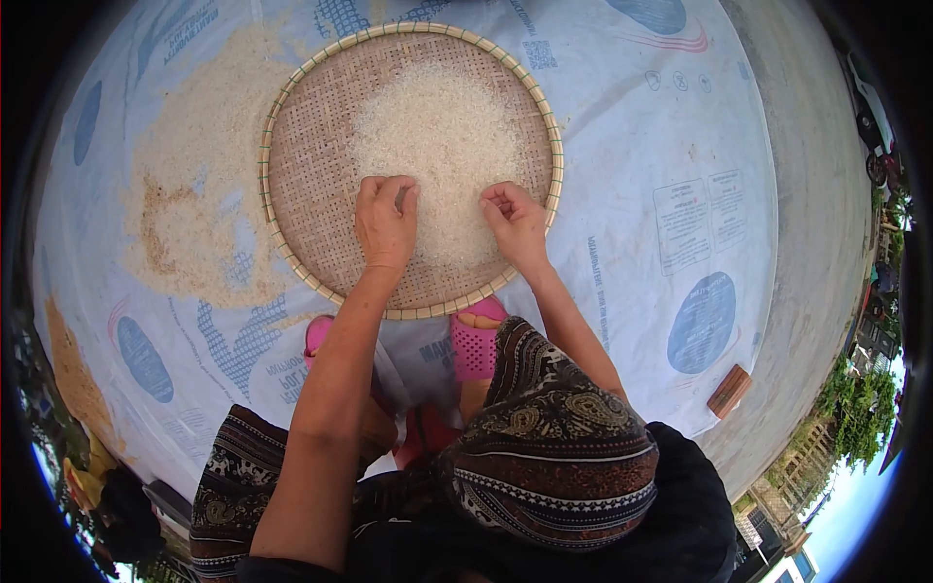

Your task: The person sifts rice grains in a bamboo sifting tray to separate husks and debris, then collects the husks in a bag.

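A round woven bamboo tray (303,155) lies on a printed plastic sheet, with a heap of white rice (437,136) spread over its middle and right part. My left hand (384,223) rests on the rice near the tray's near edge, fingers curled down into the grains. My right hand (515,222) is beside it, fingertips pinched together on the rice. Whether either hand holds grains is hidden by the fingers.
The plastic sheet (661,146) covers the ground; a patch of husks and rice (199,194) lies left of the tray. My knees in patterned trousers (554,437) and pink shoes (474,342) are just below the tray. A brick (729,391) weighs the sheet's right edge on bare concrete.
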